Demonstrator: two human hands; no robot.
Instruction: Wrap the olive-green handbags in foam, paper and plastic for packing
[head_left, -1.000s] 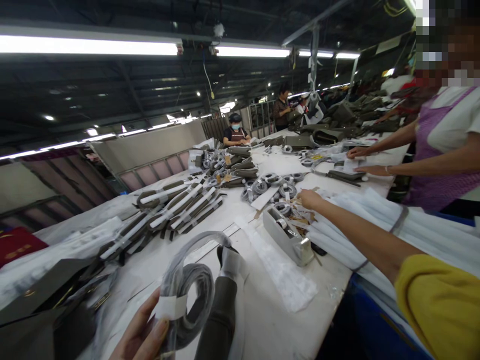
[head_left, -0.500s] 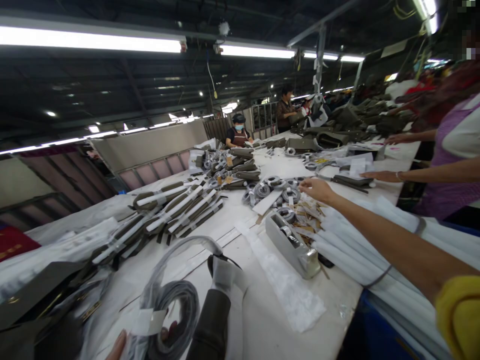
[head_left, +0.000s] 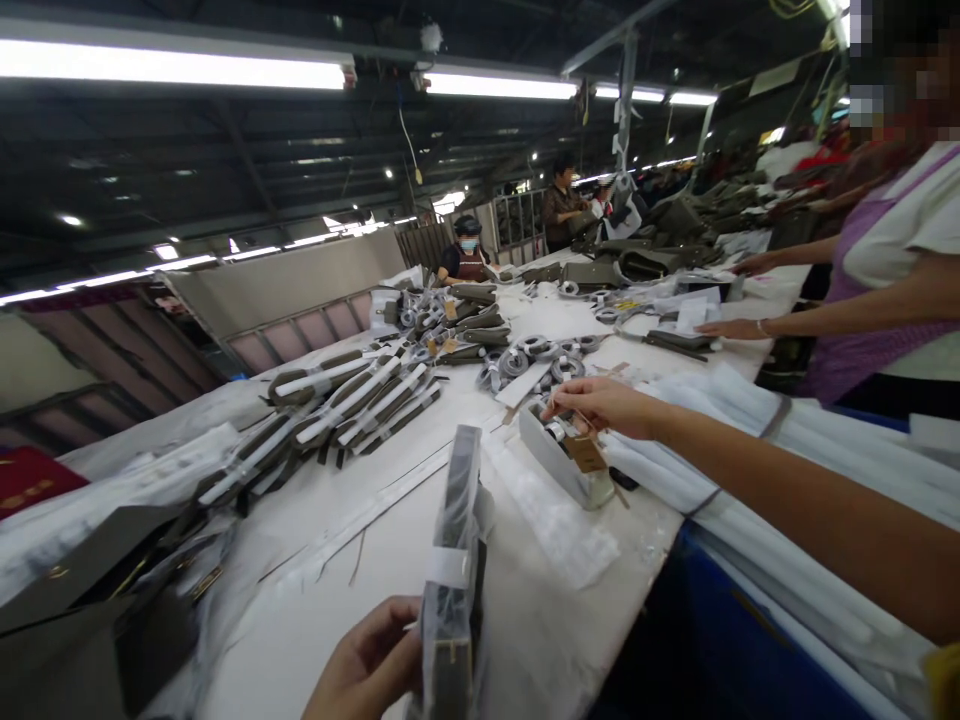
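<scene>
My left hand [head_left: 375, 655] is closed on a coiled strap [head_left: 450, 590], dark, wrapped in clear plastic and bound with a white band. It stands edge-on to me at the front of the table. Over the grey tape dispenser [head_left: 551, 455], my right hand [head_left: 596, 405] pinches the thin cord of a brown hang tag [head_left: 585, 452]. The tag dangles in front of the dispenser. Just beyond lie several other plastic-wrapped coils [head_left: 517, 362].
Bundles of dark straps with white strips [head_left: 375, 410] lie to the left, and a dark bag [head_left: 67, 600] is at near left. White foam rolls [head_left: 735, 540] run along the right. A co-worker's hand [head_left: 731, 330] rests on the table at right.
My right hand has come back toward the tape dispenser with a brown hang tag. My left hand has turned the strap coil from face-on to edge-on and come further into view.
</scene>
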